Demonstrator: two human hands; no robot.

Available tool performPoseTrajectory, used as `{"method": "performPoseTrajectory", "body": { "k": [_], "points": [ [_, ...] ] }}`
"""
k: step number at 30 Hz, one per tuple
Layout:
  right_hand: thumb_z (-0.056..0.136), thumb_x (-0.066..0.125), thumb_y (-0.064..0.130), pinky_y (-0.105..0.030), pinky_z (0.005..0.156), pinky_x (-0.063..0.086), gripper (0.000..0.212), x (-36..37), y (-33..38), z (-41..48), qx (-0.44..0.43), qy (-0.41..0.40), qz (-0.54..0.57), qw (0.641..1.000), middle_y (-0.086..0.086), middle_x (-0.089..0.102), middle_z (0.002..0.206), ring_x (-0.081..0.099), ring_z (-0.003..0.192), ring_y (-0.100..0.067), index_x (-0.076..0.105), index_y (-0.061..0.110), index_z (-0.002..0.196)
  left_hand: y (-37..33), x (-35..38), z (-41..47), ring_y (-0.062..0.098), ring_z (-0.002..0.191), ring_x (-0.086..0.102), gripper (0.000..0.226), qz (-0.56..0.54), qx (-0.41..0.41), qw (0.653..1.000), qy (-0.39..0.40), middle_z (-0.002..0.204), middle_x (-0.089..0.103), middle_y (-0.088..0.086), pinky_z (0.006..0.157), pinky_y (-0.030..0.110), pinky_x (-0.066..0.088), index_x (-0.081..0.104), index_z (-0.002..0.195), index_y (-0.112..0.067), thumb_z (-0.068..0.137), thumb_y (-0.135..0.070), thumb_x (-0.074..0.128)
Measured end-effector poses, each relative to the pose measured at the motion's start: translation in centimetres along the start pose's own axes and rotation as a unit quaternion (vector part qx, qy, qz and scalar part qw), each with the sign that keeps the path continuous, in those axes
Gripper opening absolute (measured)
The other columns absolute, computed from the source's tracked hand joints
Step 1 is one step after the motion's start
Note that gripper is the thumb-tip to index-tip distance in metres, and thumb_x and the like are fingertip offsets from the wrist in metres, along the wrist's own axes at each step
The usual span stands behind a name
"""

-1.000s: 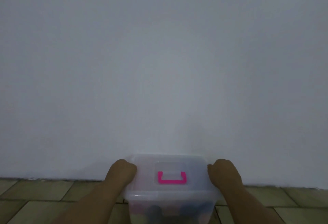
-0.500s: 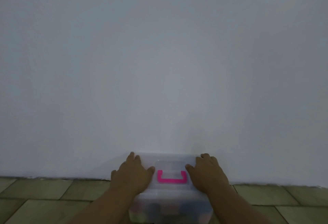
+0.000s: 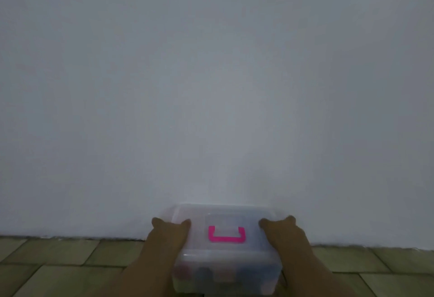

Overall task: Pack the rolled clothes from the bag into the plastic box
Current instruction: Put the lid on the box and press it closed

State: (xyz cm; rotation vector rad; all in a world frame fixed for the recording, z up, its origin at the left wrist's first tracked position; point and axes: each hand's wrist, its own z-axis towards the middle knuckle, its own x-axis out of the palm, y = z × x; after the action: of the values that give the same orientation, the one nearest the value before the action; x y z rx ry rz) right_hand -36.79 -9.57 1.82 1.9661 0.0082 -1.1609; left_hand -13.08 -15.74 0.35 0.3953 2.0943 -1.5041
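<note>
Left grip (image 3: pixel 168 235) and right grip (image 3: pixel 283 234) clasp both ends of the plastic box (image 3: pixel 225 255), which lies lengthwise along the floor's (image 3: pixel 58 258) far edge.

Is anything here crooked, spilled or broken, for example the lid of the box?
Nothing stands out. The lid sits level on the plastic box, its pink handle lies flat, and the left hand and right hand grip its two sides. Nothing sticks out from under the lid.
</note>
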Motion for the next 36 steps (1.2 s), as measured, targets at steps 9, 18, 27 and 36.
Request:
{"method": "performPoseTrajectory", "body": {
  "k": [9, 18, 27, 36],
  "points": [
    [0.072, 0.069, 0.051, -0.029, 0.064, 0.042, 0.057, 0.5, -1.0, -0.7, -0.067, -0.099, 0.042, 0.992, -0.004, 0.051, 0.083, 0.051, 0.070, -0.021, 0.048, 0.008, 0.103, -0.3, 0.1, -2.8, 0.020, 0.081, 0.055, 0.056, 0.119, 0.081, 0.981, -0.131, 0.093, 0.052, 0.004, 0.075, 0.036, 0.052, 0.052, 0.111, -0.011, 0.081, -0.058, 0.058],
    [0.083, 0.059, 0.055, -0.029, 0.070, 0.043, 0.050, 0.3, -1.1, -1.3, -0.151, -0.146, -0.053, 0.976, -0.002, 0.052, 0.096, 0.056, 0.087, -0.020, 0.054, 0.012, 0.108, 0.0, 0.3, -2.6, 0.014, 0.080, 0.047, 0.045, 0.201, 0.151, 0.954, -0.164, 0.092, 0.047, 0.000, 0.070, 0.030, 0.044, 0.057, 0.107, -0.017, 0.088, -0.056, 0.047],
    [0.082, 0.059, 0.055, -0.028, 0.069, 0.042, 0.051, 0.5, -1.3, -0.8, -0.146, -0.144, -0.048, 0.978, 0.000, 0.048, 0.093, 0.054, 0.086, -0.019, 0.052, 0.013, 0.109, 0.1, 0.5, -2.5, 0.013, 0.077, 0.047, 0.045, 0.213, 0.154, 0.949, -0.176, 0.089, 0.046, -0.001, 0.067, 0.030, 0.042, 0.055, 0.106, -0.018, 0.088, -0.057, 0.043],
    [0.080, 0.055, 0.065, -0.038, 0.087, 0.049, 0.069, -1.1, -1.0, -1.4, -0.108, -0.066, -0.084, 0.988, -0.011, 0.055, 0.117, 0.056, 0.105, -0.028, 0.046, 0.011, 0.122, -0.1, -0.3, -1.8, 0.030, 0.121, 0.046, 0.079, 0.221, 0.136, 0.958, -0.121, 0.137, 0.042, 0.008, 0.098, 0.049, 0.039, 0.034, 0.139, -0.020, 0.081, -0.074, 0.030]
  ]
}}
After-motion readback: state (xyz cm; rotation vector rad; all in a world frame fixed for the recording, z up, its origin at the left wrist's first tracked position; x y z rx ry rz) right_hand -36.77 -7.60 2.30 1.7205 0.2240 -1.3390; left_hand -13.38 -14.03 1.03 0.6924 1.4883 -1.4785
